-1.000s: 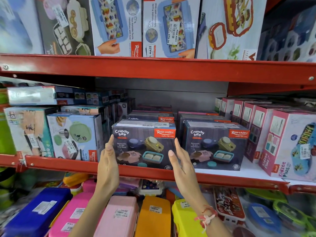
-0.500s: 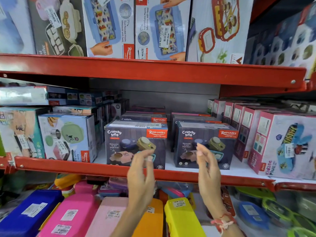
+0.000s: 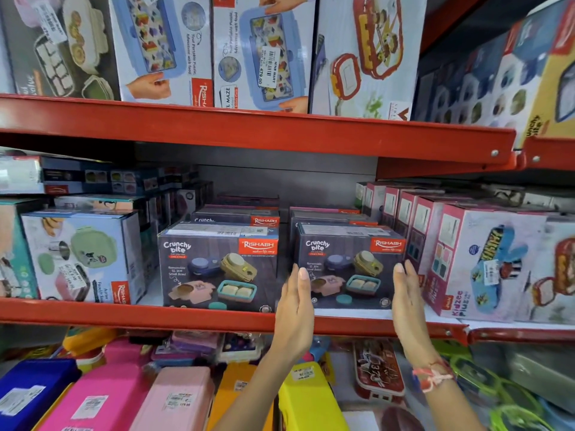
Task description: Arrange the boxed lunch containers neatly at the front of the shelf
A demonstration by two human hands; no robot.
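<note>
Both hands, the left hand [image 3: 294,309] and right hand [image 3: 409,301], open flat and holding nothing, flank the right Crunchy Bite box [image 3: 348,269] on the shelf [image 3: 137,317], seemingly about to grip and draw it nearer.

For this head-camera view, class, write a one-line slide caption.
Open hands, left hand and right hand, flank the right-hand dark Crunchy Bite lunch box carton on a red metal shelf.

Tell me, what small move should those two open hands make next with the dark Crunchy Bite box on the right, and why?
Probably close both palms onto its sides and draw it forward. The left hand and right hand flank the right dark cardboard Crunchy Bite box, fingers straight, not gripping. That box seems to sit slightly farther back from the red metal shelf edge than its left twin.
</note>
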